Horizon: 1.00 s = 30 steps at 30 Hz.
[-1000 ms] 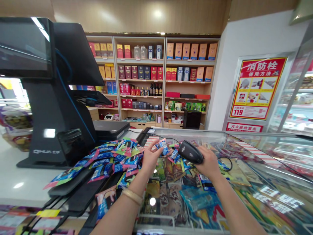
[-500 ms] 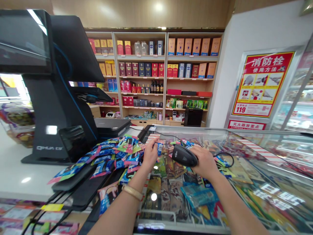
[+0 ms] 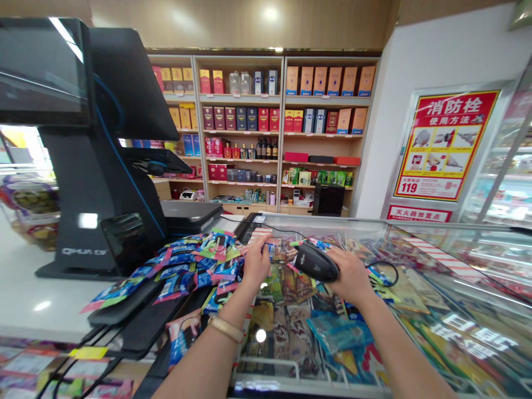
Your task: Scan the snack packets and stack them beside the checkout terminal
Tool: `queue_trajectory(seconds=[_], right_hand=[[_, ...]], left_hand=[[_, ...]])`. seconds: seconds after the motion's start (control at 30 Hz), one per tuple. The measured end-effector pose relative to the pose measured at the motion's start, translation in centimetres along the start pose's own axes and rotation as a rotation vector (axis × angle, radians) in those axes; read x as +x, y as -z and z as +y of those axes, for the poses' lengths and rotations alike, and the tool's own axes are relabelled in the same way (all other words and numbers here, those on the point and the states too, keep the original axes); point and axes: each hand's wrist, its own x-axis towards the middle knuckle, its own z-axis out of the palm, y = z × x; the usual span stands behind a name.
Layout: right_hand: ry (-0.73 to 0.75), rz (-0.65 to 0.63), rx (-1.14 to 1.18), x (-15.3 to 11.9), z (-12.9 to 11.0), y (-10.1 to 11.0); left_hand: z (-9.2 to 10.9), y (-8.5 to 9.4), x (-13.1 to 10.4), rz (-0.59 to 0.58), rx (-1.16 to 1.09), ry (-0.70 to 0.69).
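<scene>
Firmly, right hand (image 3: pixel 349 275) clamped around black scanner (image 3: pixel 316 262); left hand (image 3: pixel 256 261) beside blue packets (image 3: pixel 225 270), grip unclear.

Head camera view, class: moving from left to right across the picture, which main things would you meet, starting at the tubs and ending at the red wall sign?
Tubs → large packet pile → left hand → black scanner → right hand → red wall sign.

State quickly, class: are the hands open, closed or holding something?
Left hand: partly curled beside a packet; grip cannot be told.
Right hand: closed, holding a scanner.
</scene>
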Motion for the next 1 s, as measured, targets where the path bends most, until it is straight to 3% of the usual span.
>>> queue_trajectory(seconds=[0.1, 0.23, 0.4, 0.5, 0.6, 0.73, 0.87, 1.0], right_hand=[[-0.057, 0.086, -0.047, -0.2, 1.0, 0.0], [-0.139, 0.180, -0.087, -0.5, 2.3, 0.1], [-0.174, 0.219, -0.084, -0.7, 3.1, 0.0], [-0.180, 0.208, -0.099, -0.8, 3.3, -0.2], [-0.179, 0.192, -0.121, -0.8, 3.4, -0.3], [-0.198, 0.218, -0.133, -0.7, 3.1, -0.3], [-0.203, 0.209, -0.121, -0.6, 2.8, -0.4], [-0.209, 0.191, -0.104, -0.6, 2.8, -0.5]], left_hand=[[0.7, 0.7, -0.2, -0.094, 0.275, -0.098], [1.0, 1.1, -0.6, -0.301, 0.583, -0.080], [1.1, 1.1, -1.3, -0.414, 0.760, -0.098], [1.5, 0.7, -1.5, -0.355, 0.701, -0.109], [2.0, -0.7, -2.0, -0.308, 0.452, -0.143], [2.1, -3.4, -3.0, -0.453, 0.145, -0.151], [2.2, -4.9, -3.6, -0.617, 0.178, -0.060], [2.1, -4.7, -3.5, -0.689, 0.209, -0.069]])
